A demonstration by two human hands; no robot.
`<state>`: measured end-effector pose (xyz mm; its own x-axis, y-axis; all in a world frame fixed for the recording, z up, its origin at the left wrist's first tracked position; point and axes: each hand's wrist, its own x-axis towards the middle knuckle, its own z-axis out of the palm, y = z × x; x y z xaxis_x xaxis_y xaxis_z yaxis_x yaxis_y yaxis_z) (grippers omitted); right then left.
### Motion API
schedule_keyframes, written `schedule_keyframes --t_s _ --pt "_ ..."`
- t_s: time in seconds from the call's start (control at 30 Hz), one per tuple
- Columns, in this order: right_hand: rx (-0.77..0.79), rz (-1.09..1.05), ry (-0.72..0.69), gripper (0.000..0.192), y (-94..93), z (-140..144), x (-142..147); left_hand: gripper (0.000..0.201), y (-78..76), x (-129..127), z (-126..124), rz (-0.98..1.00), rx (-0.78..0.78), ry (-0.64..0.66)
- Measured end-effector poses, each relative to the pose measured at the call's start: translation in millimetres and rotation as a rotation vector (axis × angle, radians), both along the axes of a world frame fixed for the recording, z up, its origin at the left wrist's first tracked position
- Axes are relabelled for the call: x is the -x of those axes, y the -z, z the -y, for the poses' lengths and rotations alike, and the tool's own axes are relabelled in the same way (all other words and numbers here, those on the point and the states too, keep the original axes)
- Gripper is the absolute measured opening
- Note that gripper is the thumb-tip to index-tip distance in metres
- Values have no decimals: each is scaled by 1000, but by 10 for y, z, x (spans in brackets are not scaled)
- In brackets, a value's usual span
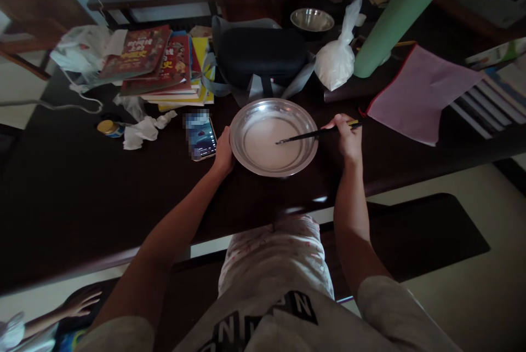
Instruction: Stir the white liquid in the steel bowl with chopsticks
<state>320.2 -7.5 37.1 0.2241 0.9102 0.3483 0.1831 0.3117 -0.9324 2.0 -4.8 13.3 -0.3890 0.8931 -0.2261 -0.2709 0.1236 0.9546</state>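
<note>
Chopsticks (318,133) pinched in right hand (347,136) stir pale liquid; left hand (224,152) cups the steel plate (246,122) at frame centre. Hard stirring could slop onto the phone (200,137) just left.

The room around me is dim, and my dark desk (82,188) swallows most detail. Soft daylight seems to come from the upper left, where the wall and floor look palest. The steel plate (306,138) catches a gentle sheen along its rim, no harsh glare. The phone screen (200,134) glows, partly blurred out. Straight edges bow near the frame borders, and the corners go soft and darker, with my shirt below slightly smeared.
</note>
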Motion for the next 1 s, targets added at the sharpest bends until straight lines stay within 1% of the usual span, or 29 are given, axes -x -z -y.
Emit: schedule_keyframes --t_s 0.1,0.13,0.2,0.3,0.33,0.37,0.47,0.5,0.53,0.63,0.67,0.7,0.83,0.87,0.9,1.0 --pt "50 65 -135 55 -16 14 22 36 22 10 -7 -5 0 10" --pt "51 81 -153 56 -20 15 29 36 28 14 -9 -6 1 11" --pt "42 78 -119 56 -18 8 29 36 38 21 -10 -20 -1 16" --pt "22 35 -7 56 -7 4 5 36 39 26 -9 -36 -2 20" --pt "26 28 -5 56 -7 8 3 36 35 26 -7 -36 -5 19" --pt "37 29 -30 56 -12 14 7 36 29 25 -5 -35 -5 20" --pt "74 62 -175 55 -36 29 40 38 8 21 1 -43 12 25" --pt "67 65 -184 54 -41 30 47 38 3 20 2 -46 17 29" --pt "57 63 -168 53 -42 30 46 38 0 21 3 -46 19 31" --pt "25 19 -47 51 -32 26 16 36 0 26 1 -53 21 23" --pt "26 6 -26 52 -29 27 7 36 0 27 -1 -56 22 20" --pt "35 3 -30 53 -28 29 3 36 0 27 -2 -57 25 18" --pt "71 60 -151 55 -43 31 40 39 7 16 -8 6 29 22" --pt "67 68 -151 55 -44 26 46 39 15 14 -10 23 27 23" --pt "60 71 -128 55 -43 20 44 38 26 16 -13 37 23 21" --pt "37 56 4 56 -30 9 11 33 81 44 -25 39 -5 24"
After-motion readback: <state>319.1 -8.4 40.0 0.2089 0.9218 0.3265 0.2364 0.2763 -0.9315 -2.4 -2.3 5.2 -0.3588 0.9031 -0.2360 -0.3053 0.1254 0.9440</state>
